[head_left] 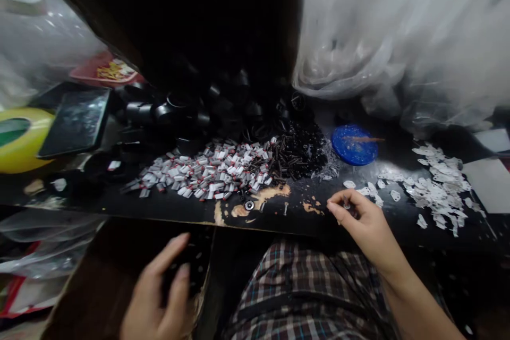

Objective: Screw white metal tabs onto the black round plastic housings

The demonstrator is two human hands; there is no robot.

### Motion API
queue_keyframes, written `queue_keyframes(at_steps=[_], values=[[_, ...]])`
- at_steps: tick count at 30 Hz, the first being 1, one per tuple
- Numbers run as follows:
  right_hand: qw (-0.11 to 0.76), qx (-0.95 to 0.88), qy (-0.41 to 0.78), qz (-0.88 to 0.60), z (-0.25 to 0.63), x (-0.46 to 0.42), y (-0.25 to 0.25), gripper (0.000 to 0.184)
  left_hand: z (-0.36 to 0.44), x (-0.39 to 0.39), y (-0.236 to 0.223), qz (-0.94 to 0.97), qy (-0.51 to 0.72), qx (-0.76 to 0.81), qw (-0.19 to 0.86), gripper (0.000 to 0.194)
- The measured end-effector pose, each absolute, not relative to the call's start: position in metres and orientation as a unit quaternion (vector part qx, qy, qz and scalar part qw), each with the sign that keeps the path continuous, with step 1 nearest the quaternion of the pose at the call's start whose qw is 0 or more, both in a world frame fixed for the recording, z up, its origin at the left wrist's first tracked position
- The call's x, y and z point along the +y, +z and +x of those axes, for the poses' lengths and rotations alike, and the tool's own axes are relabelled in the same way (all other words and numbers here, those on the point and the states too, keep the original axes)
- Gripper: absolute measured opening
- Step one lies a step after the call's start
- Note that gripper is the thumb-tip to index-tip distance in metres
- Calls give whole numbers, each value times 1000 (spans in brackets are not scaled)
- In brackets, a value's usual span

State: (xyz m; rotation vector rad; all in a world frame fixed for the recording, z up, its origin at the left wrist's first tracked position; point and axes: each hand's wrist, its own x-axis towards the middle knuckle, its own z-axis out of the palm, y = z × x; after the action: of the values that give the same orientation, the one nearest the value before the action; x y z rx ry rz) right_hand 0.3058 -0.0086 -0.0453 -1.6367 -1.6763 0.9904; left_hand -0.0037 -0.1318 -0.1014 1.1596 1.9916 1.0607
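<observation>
Dark bench (382, 228), front edge worn through to pale wood; cloudy plastic bags (354, 37) hang behind on the right. Red tray (85, 73) and yellow ring (37, 151) toward the left end.

Progress, by my judgement: well under way, far from used up. Most stock lies loose, sorted roughly by kind — white tubes (215, 170) with red ends in the biggest heap, dark screws (290, 156) against its right side, white tabs (442, 186) scattered at the right. Black cups (139, 112) sit in shadow behind. No joined unit that I can pick out on the bench; how many are finished, cannot tell. Box (91, 276) under the near edge, left side, holds small pale specks, too dim to name.

Small part (346, 203) is in the right hand (360, 212), just above the bench's near edge, left of the tabs. Looks dull, greyish-brown, perhaps metal; mostly hidden by fingers, so its full shape is unclear. Right thumb and forefinger meet at the tips, the hand curled round the part. Left hand (159, 297) — blurred, over the box — has thumb and fingers apart, nothing visible between them.

Blue lid (350, 154) lies beyond the right hand; ring (249, 205) and lone screw (286, 208) near the front edge.
</observation>
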Motion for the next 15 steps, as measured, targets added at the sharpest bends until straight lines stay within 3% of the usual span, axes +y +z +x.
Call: queue_keyframes(at_steps=[2,4,7,10,12,15], values=[[302,-632,373,-608,303,-8,-40,22,37,-108,-93,551,389,660,331,35],[306,-636,370,-605,304,-10,-33,24,82,-76,-87,675,350,527,378,39],[309,-635,358,-611,314,-15,-27,24,131,-40,-81,740,327,456,370,49],[300,-629,356,-623,329,-19,-32,25,141,-44,-74,776,298,373,412,52],[290,-626,363,-626,335,-20,-38,26,127,-60,-71,797,237,252,496,43],[279,-628,377,-621,330,-14,-46,26,95,-83,-82,750,221,361,508,28]])
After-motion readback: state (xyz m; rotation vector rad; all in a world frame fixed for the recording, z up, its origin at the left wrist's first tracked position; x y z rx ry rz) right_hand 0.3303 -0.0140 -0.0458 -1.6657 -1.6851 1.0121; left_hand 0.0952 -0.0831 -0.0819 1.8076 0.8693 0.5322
